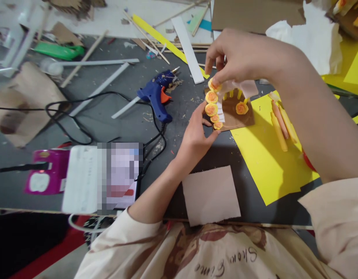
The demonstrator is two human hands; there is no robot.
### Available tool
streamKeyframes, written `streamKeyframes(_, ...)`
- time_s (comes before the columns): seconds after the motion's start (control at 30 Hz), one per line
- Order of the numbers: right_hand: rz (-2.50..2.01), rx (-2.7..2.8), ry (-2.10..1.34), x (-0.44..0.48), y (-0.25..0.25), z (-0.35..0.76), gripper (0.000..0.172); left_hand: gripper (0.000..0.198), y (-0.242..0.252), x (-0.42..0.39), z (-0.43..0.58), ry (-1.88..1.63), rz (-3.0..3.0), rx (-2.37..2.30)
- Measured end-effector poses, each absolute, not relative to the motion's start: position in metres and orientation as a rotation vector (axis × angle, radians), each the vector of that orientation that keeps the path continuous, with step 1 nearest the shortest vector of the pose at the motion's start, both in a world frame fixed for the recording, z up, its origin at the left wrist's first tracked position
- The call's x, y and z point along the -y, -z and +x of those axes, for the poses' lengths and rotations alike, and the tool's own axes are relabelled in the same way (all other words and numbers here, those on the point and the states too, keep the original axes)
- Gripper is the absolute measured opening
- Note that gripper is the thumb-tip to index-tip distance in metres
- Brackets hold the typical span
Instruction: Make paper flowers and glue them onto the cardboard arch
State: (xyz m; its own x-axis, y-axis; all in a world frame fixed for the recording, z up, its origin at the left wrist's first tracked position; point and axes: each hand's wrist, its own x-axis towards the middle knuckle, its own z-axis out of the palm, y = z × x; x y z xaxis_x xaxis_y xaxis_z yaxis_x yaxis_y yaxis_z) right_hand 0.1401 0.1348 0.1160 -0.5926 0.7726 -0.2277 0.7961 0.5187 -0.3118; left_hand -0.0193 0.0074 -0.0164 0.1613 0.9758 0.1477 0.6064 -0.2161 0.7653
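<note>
A small brown cardboard model (235,118) rests on the dark table, with a row of yellow and orange paper rosettes (211,109) along its left edge. My left hand (196,133) holds that edge, fingers behind it and thumb at the lowest rosette. From above, my right hand (228,58) pinches the top rosette (214,84) between thumb and fingers. Another rosette (241,108) sits on the model's brown surface beside short yellow strips. White folded paper shows just right of the row.
A blue glue gun (157,95) lies left of the model, its cable running toward the phone (123,174). Yellow paper (268,162) holds several yellow and orange sticks (280,118). A brown card (212,195) lies nearby. Wooden sticks, paper strips and a green cutter (59,50) litter the back.
</note>
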Motion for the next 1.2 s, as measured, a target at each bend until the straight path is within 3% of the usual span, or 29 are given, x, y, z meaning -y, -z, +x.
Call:
streamKeyframes(0.33,1.253,-2.763,0.770,-0.142,-0.114,0.156,0.023,0.077,0.016,-0.010,-0.023,-0.866,1.873,-1.492)
streamKeyframes(0.63,1.040,-2.817,0.727,-0.151,-0.113,0.159,0.019,0.075,0.012,-0.010,-0.022,-0.865,1.848,-1.460)
streamKeyframes(0.83,1.180,-2.767,0.458,-0.141,-0.116,0.150,0.022,0.074,0.012,-0.009,-0.021,-0.871,1.859,-1.465)
streamKeyframes(1.2,1.252,-2.824,0.542,-0.139,-0.107,0.152,0.019,0.066,0.009,-0.007,-0.019,-0.880,1.891,-1.505)
